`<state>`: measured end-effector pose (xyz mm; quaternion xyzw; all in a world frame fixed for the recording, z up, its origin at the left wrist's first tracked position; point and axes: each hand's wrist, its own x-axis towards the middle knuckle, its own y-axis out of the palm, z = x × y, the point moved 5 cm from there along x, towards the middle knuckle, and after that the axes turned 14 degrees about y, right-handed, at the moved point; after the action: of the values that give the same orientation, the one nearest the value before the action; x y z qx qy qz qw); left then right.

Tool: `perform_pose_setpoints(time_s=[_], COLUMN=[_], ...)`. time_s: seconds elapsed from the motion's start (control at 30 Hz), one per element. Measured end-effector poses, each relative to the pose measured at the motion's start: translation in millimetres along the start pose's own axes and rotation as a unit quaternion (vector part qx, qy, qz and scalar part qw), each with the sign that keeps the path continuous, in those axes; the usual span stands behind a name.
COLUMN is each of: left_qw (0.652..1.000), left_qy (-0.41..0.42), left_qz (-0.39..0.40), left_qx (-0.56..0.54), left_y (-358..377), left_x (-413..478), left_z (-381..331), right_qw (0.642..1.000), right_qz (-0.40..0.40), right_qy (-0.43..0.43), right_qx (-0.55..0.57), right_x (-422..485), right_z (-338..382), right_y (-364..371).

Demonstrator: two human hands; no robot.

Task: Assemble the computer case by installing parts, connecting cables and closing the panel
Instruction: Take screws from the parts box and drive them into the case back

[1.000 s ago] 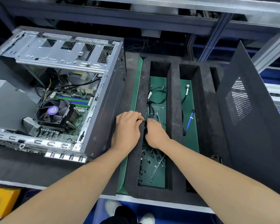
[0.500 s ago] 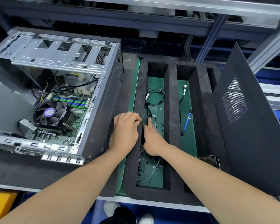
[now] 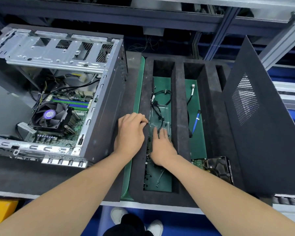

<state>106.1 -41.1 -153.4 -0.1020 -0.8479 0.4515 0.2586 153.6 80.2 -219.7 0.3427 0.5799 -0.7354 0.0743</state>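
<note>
Two hands at the foam tray point(image 3: 179, 108), just right of the computer case point(image 3: 107, 116).

Left hand point(image 3: 130, 132): knuckles up, resting on the tray's left ridge, fingers curled, tips at the lip of the first compartment. Holding anything or not: cannot tell, fingertips hidden under the knuckles.

Right hand point(image 3: 162, 147): down inside that same compartment, palm down, fingers fairly straight and a little spread, lying on a clear plastic sheet point(image 3: 160, 113). Nothing pinched. One strand of the black cable bundle point(image 3: 165, 91) running up from between the fingers; rest of the bundle looped at the far end of the compartment.

Near end of that compartment, below the wrist: many loose screws point(image 3: 147, 176) scattered on the green floor.

Second compartment: blue cable point(image 3: 196, 120) lying lengthwise beside a thin black lead with a white plug point(image 3: 192, 86). Hard drive point(image 3: 219, 167) at the near end of the tray, further right, partly hidden by the foam.

Case lying on its side, open face up, no panel on it. Inside: motherboard point(image 3: 71, 133) with the cooler fan point(image 3: 48, 114) mounted, wires trailing behind it.

Side panel point(image 3: 271, 150) standing tilted against the tray's right side, perforated vent patch facing the camera, well apart from the case.

Green mat point(image 3: 140, 86) showing between case and tray.
</note>
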Motion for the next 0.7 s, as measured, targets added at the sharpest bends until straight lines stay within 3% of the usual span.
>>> perform_pose_setpoints(time_s=[0.4, 0.57, 0.7], left_qw=[1.000, 1.000, 1.000], left_qy=[-0.003, 0.000, -0.001], left_qz=[0.010, 0.005, -0.008], left_qx=[0.003, -0.002, -0.020], left_y=[0.0, -0.1, 0.1], left_x=[0.8, 0.1, 0.8], left_z=[-0.4, 0.1, 2.6], right_qw=[0.996, 0.996, 0.995], right_qz=[0.013, 0.092, 0.010], right_qy=[-0.014, 0.006, -0.003], right_qx=[-0.088, 0.019, 0.095], right_x=[-15.5, -12.8, -14.9], right_z=[-1.5, 3.2, -10.0], right_y=[11.9, -28.8, -82.9])
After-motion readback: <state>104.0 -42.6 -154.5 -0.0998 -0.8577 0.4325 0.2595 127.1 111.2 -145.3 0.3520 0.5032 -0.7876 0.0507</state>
